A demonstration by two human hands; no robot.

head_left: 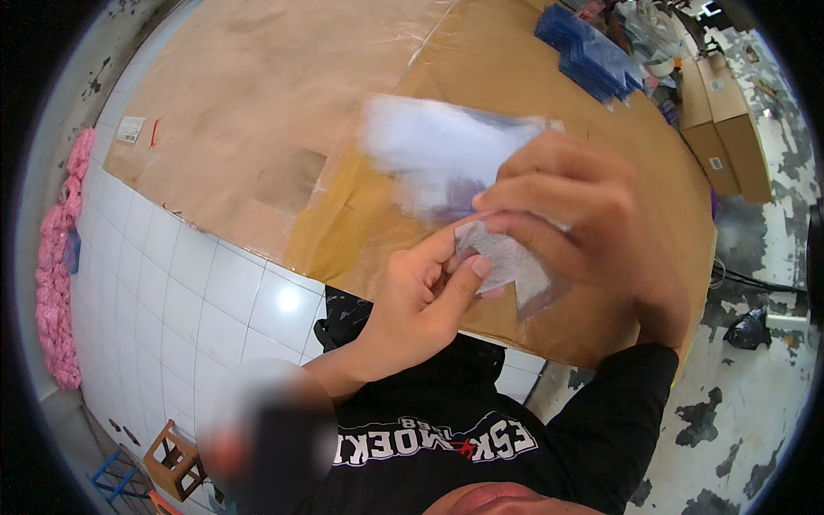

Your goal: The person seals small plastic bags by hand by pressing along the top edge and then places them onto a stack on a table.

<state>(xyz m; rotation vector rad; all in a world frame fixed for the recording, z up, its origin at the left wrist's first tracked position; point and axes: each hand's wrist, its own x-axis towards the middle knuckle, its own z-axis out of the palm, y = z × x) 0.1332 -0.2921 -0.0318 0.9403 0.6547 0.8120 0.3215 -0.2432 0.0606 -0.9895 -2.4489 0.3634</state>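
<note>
My left hand pinches a small greyish-white sheet between thumb and fingers. The piece looks thin and slightly see-through, with a pointed notch along its lower edge; its exact kind I cannot make out. Over its upper edge is my right hand, fingers bent and smeared by motion, thumb close to or touching the sheet. Whether the right fingers grip anything is unclear. Behind both hands, a blurred stack of white and clear plastic sheets lies on the cardboard-covered table.
Blue flat packs are piled at the table's far right, beside plastic clutter. Brown cardboard boxes stand past the right edge. White floor tiles run along the left, with a pink bundle by the wall. A wooden stool stands lower left.
</note>
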